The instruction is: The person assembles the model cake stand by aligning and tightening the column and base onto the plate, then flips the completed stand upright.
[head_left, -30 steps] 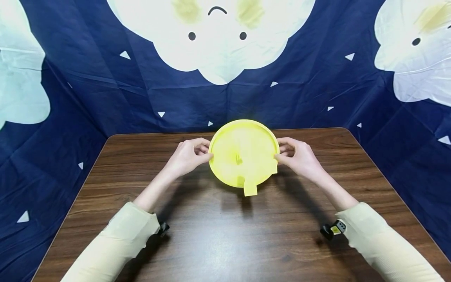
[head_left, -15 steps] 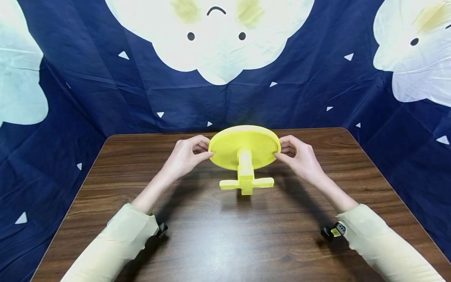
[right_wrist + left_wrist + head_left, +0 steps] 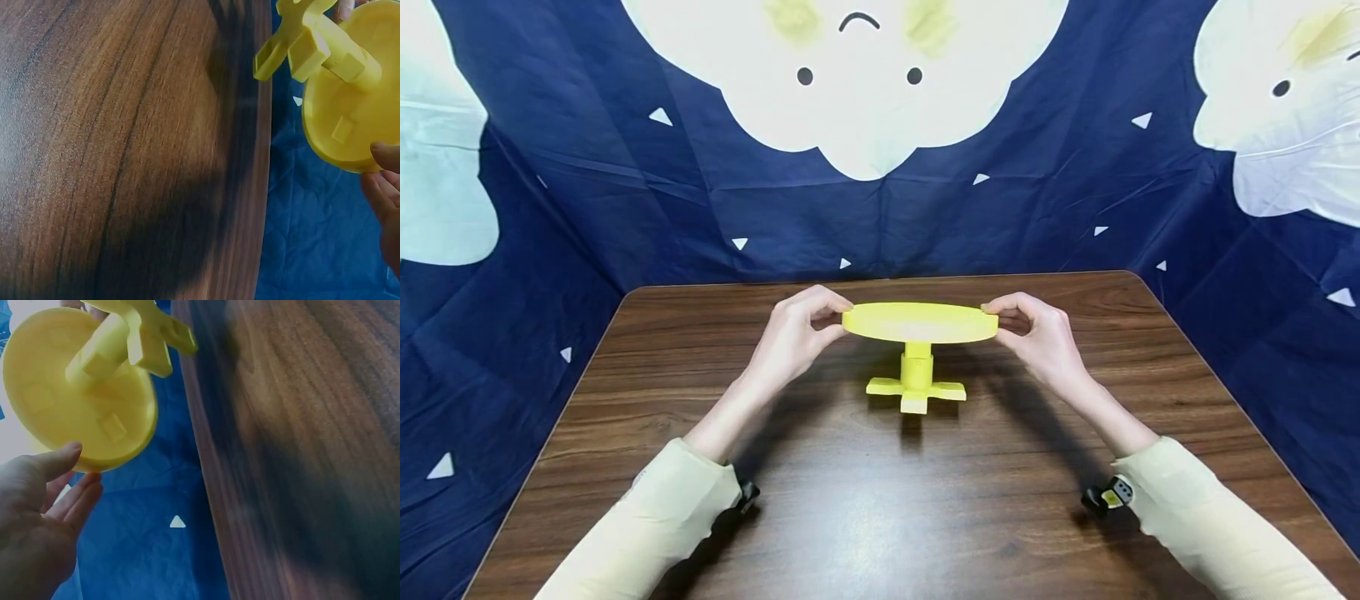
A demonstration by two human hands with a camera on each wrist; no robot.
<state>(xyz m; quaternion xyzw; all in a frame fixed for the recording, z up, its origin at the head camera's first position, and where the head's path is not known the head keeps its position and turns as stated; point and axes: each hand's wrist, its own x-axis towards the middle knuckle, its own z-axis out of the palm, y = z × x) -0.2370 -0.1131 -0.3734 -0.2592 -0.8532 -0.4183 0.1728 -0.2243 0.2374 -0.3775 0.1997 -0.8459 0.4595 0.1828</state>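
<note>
A yellow plastic toy pedestal table point(image 3: 917, 323), with a round top, a short post and a cross-shaped foot, is upright over the far middle of the wooden tabletop. My left hand point(image 3: 797, 333) pinches the left rim of its round top between thumb and fingers. On the opposite rim my right hand point(image 3: 1037, 333) pinches in the same way. Both wrist views show the underside of the yellow round top point(image 3: 112, 428) with raised square marks. In the head view I cannot tell whether the cross-shaped foot point(image 3: 915, 392) touches the wood.
The brown wood-grain table point(image 3: 865, 517) has its back edge just behind the hands. Dark blue cloth point(image 3: 625, 192) with white cloud prints hangs at the back and sides. A small black device point(image 3: 1108, 496) sits at the right cuff.
The toy table has tipped from its flat top surface facing me, through a tilted pose with the underside showing, to upright with the foot below. Both hands keep their grip on the rim.
</note>
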